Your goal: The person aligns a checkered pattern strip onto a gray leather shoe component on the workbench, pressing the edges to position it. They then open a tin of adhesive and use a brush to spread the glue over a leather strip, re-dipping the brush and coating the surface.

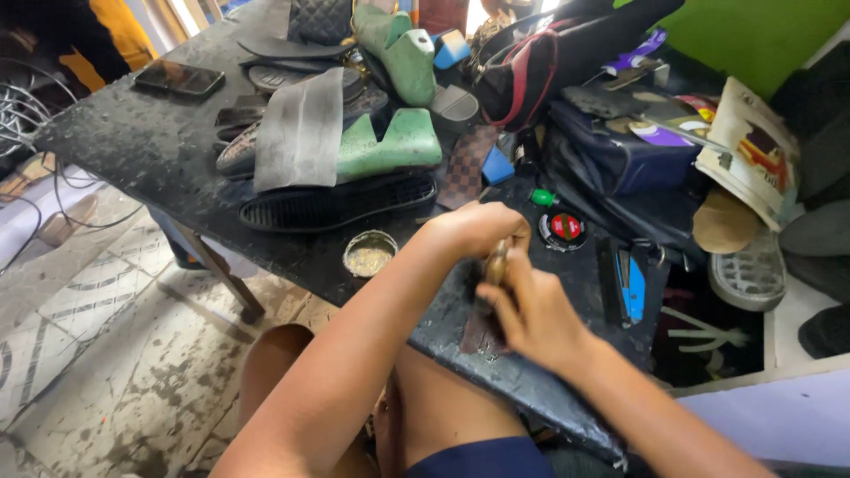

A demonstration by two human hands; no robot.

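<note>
Both hands at the near edge of a cluttered cobbler's bench [133,133], working a dark leather piece [482,332].

Head view: left hand [474,228] closed in a fist-like grip around a small brownish tool handle [498,261], which points down at the leather piece. Right hand [531,314] presses on that piece, fingers curled at its edge, pinning it to the bench; whether they pinch it or only press, I cannot tell. The piece lies flat at the bench's front edge, just above the person's knees. Nearby: small open tin [369,252], round red-lidded tin [563,230], black rubber sole [341,204], two green shoe lasts [394,142], blue-handled tool [630,288], phone [179,78]. Judging by this, the work on the piece looks mid-way: tool engaged, piece not joined to any shoe.
</note>
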